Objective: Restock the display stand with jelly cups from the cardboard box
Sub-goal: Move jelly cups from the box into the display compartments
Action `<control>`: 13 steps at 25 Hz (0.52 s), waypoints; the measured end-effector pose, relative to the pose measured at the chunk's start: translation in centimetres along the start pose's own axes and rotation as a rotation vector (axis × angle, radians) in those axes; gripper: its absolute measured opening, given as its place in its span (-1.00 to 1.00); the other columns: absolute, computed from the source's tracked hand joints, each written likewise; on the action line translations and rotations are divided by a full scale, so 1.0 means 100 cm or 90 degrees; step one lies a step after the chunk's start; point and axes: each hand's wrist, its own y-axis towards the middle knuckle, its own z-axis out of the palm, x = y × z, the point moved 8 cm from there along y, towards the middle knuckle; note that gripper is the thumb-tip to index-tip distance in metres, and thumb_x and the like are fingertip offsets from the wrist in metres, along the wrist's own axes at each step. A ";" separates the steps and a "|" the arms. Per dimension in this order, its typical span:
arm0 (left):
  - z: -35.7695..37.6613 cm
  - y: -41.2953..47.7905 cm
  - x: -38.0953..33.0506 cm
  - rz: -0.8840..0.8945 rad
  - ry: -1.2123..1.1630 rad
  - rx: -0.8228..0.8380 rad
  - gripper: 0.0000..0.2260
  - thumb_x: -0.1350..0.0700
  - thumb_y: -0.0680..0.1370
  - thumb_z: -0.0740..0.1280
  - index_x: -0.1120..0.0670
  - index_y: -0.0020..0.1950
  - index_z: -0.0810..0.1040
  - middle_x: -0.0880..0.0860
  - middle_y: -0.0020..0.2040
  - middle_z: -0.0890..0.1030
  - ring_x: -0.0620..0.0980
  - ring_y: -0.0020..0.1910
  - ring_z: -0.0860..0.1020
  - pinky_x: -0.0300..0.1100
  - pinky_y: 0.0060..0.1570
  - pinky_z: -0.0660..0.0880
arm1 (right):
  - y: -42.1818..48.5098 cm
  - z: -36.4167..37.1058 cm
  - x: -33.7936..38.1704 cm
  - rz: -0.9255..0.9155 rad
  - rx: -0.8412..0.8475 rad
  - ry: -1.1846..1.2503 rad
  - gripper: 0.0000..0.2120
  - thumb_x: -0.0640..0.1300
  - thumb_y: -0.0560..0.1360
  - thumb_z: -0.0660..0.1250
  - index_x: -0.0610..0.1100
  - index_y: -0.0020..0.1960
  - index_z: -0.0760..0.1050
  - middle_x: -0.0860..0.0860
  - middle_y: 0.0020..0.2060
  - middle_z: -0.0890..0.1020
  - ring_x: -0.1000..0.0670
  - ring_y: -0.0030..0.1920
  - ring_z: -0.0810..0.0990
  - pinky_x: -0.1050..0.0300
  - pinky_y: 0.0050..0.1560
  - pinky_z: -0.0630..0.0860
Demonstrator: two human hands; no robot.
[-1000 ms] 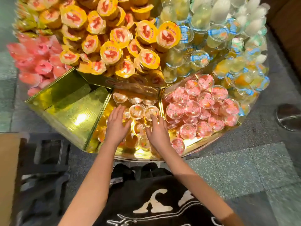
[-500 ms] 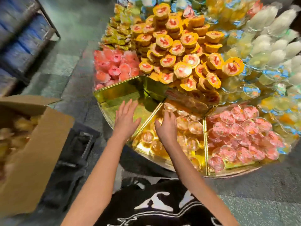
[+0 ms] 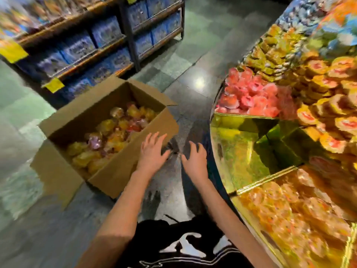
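As left hand [image 3: 152, 149] and right hand [image 3: 194, 158] leave stand [image 3: 231, 136], box [image 3: 119, 171] nears.

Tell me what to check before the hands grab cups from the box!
1. Is the left hand free? ok, fingers spread, holding nothing.
2. Is the right hand free? ok, holding nothing.
3. Is the box open? ok.
4. Are there cups inside it? ok, plenty.
5. Is there room on the stand? ok, one gold compartment shows bare floor.
6. Are any squashed? cannot tell, too blurry.
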 end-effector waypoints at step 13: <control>-0.034 0.067 0.176 -0.359 -0.193 -0.077 -0.47 -0.09 0.63 0.23 -0.02 0.56 0.20 0.07 0.56 0.20 0.14 0.54 0.08 0.14 0.52 0.06 | 0.168 0.117 0.131 -0.181 0.286 -0.073 -0.46 -0.08 0.62 0.23 -0.20 0.53 0.18 -0.27 0.49 0.18 -0.24 0.51 0.10 -0.13 0.48 0.15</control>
